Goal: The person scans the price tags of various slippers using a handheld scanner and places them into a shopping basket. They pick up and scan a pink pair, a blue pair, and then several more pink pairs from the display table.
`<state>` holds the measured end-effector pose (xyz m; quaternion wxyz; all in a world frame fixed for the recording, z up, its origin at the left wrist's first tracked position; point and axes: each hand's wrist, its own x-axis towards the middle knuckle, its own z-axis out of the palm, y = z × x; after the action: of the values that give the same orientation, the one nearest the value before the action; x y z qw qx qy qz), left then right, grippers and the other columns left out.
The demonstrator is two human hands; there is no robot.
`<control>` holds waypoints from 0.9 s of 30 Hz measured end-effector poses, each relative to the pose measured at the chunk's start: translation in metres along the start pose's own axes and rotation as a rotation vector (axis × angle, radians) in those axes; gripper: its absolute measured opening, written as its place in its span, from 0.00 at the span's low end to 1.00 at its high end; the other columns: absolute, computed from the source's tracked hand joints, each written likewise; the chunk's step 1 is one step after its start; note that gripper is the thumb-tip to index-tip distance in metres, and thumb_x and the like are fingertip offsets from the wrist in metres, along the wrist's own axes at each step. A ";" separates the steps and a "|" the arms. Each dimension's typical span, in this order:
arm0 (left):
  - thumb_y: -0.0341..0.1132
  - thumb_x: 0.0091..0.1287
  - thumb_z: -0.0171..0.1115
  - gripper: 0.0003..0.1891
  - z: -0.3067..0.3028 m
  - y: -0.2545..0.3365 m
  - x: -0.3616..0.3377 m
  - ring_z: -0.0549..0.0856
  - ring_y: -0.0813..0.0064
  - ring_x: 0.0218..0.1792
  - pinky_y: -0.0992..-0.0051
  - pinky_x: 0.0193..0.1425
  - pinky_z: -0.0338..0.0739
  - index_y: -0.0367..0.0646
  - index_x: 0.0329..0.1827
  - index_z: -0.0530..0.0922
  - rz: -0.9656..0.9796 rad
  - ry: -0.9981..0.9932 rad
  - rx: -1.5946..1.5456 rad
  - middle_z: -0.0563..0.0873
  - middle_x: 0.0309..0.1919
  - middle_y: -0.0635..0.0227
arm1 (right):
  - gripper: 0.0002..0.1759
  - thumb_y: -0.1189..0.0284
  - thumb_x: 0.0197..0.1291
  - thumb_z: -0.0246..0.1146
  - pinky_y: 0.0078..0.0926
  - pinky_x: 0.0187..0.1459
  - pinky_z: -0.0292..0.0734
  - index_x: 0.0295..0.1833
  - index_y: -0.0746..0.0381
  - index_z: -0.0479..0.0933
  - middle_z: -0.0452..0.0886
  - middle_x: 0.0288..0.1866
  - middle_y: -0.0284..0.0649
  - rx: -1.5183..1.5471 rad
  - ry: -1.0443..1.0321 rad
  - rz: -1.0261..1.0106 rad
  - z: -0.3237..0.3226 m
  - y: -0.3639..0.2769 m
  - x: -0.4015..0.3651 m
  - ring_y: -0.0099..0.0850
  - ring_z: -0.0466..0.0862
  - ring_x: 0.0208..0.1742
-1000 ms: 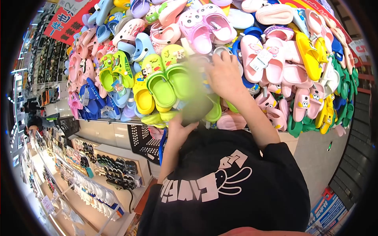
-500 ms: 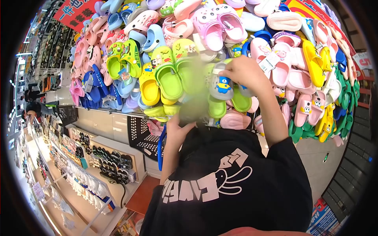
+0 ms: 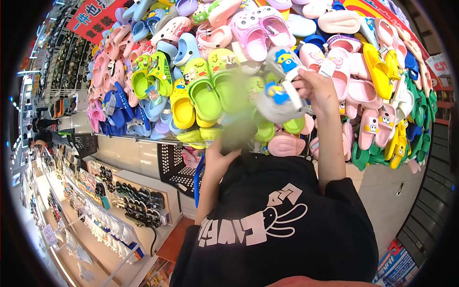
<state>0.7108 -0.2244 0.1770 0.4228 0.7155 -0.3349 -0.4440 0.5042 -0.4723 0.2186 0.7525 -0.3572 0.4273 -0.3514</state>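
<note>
My right hand is closed on a pair of grey clogs by their pale straps. Blue cartoon figures sit on the clogs' tops, and the pair is tilted in front of the heaped footwear. My left hand is lower, at the front edge of the heap, thumb out to the right. A blurred patch covers its fingertips, so I cannot make out what they hold. A blue handle runs beside my left forearm, near a black perforated basket. Lime green clogs lie just above the left hand.
Heaped around are yellow clogs, pink slippers and green clogs. At the left are a shelf of dark shoes, white shoes on a rack and another black basket. A red sign hangs above.
My right hand has turned and drawn the grey clogs off the heap, tipping them so both tops show. My left hand stays almost where it was.
</note>
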 end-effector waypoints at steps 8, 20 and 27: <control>0.27 0.52 0.70 0.21 -0.001 0.002 0.003 0.84 0.75 0.41 0.74 0.49 0.77 0.33 0.51 0.80 -0.091 -0.022 -0.115 0.88 0.40 0.63 | 0.17 0.70 0.69 0.58 0.31 0.42 0.84 0.53 0.74 0.76 0.85 0.45 0.55 0.192 0.017 0.022 0.001 0.052 -0.015 0.38 0.88 0.36; 0.24 0.50 0.69 0.22 0.011 0.030 0.024 0.79 0.82 0.27 0.80 0.32 0.73 0.34 0.51 0.79 -0.061 -0.197 -0.533 0.85 0.33 0.69 | 0.14 0.70 0.53 0.63 0.41 0.40 0.78 0.38 0.71 0.79 0.82 0.36 0.55 -1.436 -0.098 -0.609 0.027 0.039 0.011 0.49 0.84 0.37; 0.22 0.53 0.60 0.24 0.040 0.034 0.064 0.80 0.83 0.29 0.82 0.32 0.73 0.34 0.57 0.78 0.166 -0.179 -0.173 0.85 0.37 0.69 | 0.11 0.72 0.49 0.62 0.47 0.40 0.76 0.34 0.69 0.78 0.80 0.36 0.54 -1.484 0.022 -0.557 0.029 0.052 0.042 0.53 0.82 0.38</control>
<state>0.6952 -0.3061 0.1752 0.4865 0.6037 -0.3898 -0.4969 0.5578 -0.4746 0.1691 0.1978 -0.8559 0.4524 -0.1537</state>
